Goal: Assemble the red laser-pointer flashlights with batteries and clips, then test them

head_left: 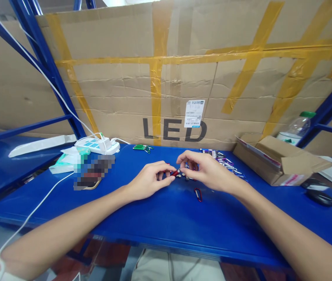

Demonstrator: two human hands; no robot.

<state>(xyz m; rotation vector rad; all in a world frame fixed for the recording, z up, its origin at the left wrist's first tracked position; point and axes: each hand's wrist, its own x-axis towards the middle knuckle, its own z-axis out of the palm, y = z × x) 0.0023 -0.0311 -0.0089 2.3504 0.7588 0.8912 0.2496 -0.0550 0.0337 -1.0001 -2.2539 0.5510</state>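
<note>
Between the fingertips of my left hand [147, 180] is a small red metal tube [175, 173], like the body of a keychain flashlight. My right hand [205, 168] is closed in a pinch at the tube's far end; a small silvery bit shows there, too small to name. Under the right fingers lie several small silver discs or parts [187, 178], partly hidden. A red carabiner clip [198, 194] rests on the blue table [166, 218] in front of the right hand. More red pieces behind the fingers are mostly covered.
Behind my right hand lies a row of coloured keychain pieces with clips [227, 164]; green ones [143, 148] sit at the back. Left stand a power strip [97, 145], a tissue pack [66, 160] and a phone [94, 173]. Right are an open cardboard box [274, 160] and a mouse [320, 198].
</note>
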